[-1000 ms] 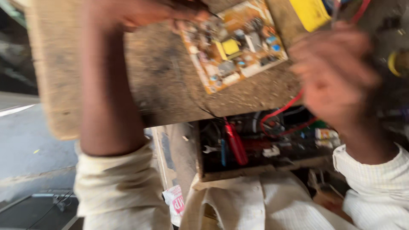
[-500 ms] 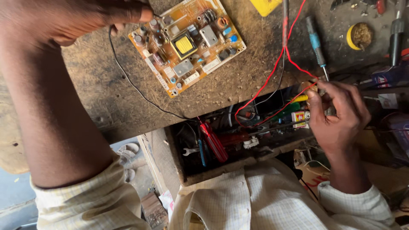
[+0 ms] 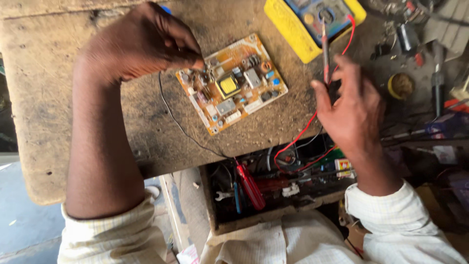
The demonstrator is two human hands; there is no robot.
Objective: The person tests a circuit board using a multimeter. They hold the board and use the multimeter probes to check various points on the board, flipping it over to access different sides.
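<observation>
My left hand [image 3: 141, 46] pinches black probe on circuit board [image 3: 231, 83] | right hand [image 3: 351, 110] clamps red probe [image 3: 324, 49] | board seems light, brittle; I'd grip its edges.

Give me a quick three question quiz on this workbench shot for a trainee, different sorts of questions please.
1. True or false: the left hand is at the top left corner of the orange circuit board.
2. Multiple choice: the red probe in the right hand has its tip nearest to: A) the yellow multimeter, B) the open drawer, C) the circuit board.
3. What colour is the thin wire running from the left hand toward the drawer?

Key: 1 true; 2 A; 3 black.
</observation>
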